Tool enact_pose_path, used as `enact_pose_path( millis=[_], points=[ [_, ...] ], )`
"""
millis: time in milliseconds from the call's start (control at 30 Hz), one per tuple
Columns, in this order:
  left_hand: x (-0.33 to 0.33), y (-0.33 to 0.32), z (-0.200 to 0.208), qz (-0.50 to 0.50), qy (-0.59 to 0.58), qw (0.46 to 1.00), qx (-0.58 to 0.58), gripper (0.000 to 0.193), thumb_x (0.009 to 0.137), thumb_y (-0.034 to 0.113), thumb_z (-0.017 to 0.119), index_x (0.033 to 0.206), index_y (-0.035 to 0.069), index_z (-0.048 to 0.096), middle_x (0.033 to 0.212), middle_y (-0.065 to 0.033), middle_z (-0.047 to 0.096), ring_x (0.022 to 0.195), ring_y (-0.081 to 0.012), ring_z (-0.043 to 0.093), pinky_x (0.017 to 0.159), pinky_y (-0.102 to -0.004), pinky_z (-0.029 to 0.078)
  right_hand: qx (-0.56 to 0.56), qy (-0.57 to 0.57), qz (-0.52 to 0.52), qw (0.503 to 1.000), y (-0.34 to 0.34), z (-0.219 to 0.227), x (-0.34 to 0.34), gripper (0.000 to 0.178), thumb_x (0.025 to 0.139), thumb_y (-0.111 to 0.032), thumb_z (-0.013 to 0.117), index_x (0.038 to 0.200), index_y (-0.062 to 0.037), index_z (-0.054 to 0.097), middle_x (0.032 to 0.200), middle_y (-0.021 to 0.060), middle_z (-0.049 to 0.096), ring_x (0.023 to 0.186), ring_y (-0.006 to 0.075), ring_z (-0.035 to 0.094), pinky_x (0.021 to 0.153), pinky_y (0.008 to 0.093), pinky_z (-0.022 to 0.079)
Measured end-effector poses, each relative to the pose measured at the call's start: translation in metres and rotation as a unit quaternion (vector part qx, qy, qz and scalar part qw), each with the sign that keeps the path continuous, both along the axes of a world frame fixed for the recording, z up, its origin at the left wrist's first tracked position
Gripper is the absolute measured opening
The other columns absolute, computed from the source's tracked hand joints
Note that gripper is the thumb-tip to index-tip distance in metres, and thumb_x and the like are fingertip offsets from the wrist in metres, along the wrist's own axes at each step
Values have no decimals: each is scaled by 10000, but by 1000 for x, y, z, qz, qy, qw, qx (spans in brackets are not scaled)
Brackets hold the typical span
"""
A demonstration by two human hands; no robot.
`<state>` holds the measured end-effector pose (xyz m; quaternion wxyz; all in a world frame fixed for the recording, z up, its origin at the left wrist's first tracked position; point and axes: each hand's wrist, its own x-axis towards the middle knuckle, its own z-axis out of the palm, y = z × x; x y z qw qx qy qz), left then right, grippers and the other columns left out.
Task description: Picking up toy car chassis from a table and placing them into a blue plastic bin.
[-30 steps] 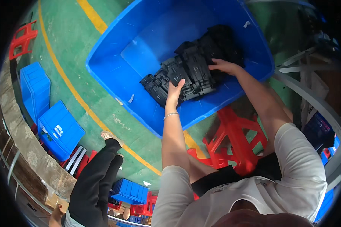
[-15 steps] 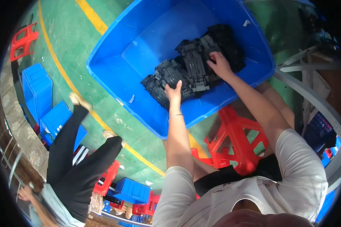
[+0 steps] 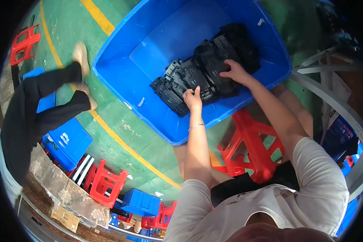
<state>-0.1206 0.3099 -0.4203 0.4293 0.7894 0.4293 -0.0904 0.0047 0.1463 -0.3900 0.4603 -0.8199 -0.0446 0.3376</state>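
Observation:
A large blue plastic bin (image 3: pixel 121 76) stands on the green floor in front of me. A heap of black moulded plastic parts (image 3: pixel 201 68) lies along its near right side. My left hand (image 3: pixel 192 98) rests on the near end of the heap, fingers curled over a black part. My right hand (image 3: pixel 234 70) lies flat on the parts further right, fingers pressed on them. Whether either hand has lifted a part clear I cannot tell.
A red plastic stool (image 3: pixel 252 147) is under me. Another person in black trousers (image 3: pixel 40 109) walks past at the left. Small blue crates (image 3: pixel 68 141) and red stools (image 3: pixel 105 183) stand along the left. A yellow floor line (image 3: pixel 121 139) runs by the bin.
Both my hands have shifted slightly over the black parts. The person at the left has walked on, one leg now raised toward the bin's far corner.

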Motion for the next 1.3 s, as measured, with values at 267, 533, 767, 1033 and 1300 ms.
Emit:
enact_pose_path(
  millis=[267, 533, 767, 1033, 1300],
  points=[
    [-6, -26, 12, 9, -15, 996, 89, 169, 729, 197, 542, 770, 37, 507, 890, -142, 484, 860, -275, 429, 751, -338, 337, 63, 236, -87, 966, -55, 4, 30, 462, 662, -217, 625, 1042, -8, 466, 1003, 82, 488, 923, 158, 449, 790, 249, 345],
    [18, -33, -3, 15, -64, 998, -16, 153, 743, 141, 519, 700, 19, 437, 584, -78, 427, 539, -175, 370, 538, -305, 340, 89, 231, -98, 964, -27, -5, 23, 422, 673, -221, 625, 1016, -25, 478, 991, 57, 491, 939, 140, 433, 787, 236, 335],
    [46, 40, 8, -59, 46, 997, 35, 85, 688, 156, 503, 702, 73, 514, 631, -126, 552, 589, -282, 538, 544, -372, 425, 22, 165, -53, 985, -67, -8, 50, 207, 704, -144, 581, 877, -63, 502, 810, -11, 502, 794, 79, 456, 715, 205, 348],
    [95, 102, -11, -189, 30, 979, 71, 481, 790, 427, 353, 1119, 84, 424, 1182, -152, 354, 1109, -263, 309, 925, -352, 211, 171, 290, -156, 928, -80, 18, 52, 197, 736, -142, 545, 910, -75, 484, 812, -16, 504, 790, 72, 461, 714, 201, 357],
    [67, 44, 0, -202, -127, 959, 151, 195, 776, 224, 446, 861, 98, 569, 888, -71, 535, 804, -257, 480, 721, -336, 377, -7, 102, -148, 984, -79, -7, 58, 251, 739, -115, 538, 970, -55, 461, 841, 1, 498, 803, 94, 458, 720, 210, 354]
  ],
)
